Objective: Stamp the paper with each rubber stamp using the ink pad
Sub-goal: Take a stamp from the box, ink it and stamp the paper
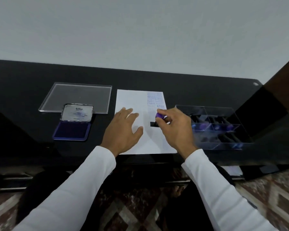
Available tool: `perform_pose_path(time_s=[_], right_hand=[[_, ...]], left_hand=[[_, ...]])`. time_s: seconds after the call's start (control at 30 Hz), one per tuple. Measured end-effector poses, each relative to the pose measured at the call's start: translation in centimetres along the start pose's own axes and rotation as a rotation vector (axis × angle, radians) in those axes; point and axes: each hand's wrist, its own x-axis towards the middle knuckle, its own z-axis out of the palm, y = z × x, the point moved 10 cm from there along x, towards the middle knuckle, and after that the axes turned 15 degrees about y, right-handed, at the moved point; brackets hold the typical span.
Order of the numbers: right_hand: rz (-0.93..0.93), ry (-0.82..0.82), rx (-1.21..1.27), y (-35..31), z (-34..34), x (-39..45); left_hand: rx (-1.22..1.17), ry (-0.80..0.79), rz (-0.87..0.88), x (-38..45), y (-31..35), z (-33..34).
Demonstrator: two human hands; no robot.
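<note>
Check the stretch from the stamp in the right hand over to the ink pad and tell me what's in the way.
The left hand is. It rests flat on the paper, directly between the stamp held by the right hand and the open ink pad. Beyond it, only bare dark table shows before the pad.

At centre frame the white paper carries rows of purple-blue print in its upper right corner. The stamp has a purple top and black base. Left, the ink pad is deep blue-violet, on a black table. White sleeves cross a brown-and-cream diamond-patterned floor.
</note>
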Motion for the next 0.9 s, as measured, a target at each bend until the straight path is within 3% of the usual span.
perform_pose_path(time_s=[0.33, 0.9], right_hand=[[-0.012, -0.034, 0.002, 1.1, 0.7, 0.2], [-0.059, -0.039, 0.003, 1.2, 2.2, 0.0]], left_hand=[[0.096, -0.024, 0.096, 1.6, 0.3, 2.6], [0.111, -0.043, 0.111, 1.1, -0.6, 3.7]])
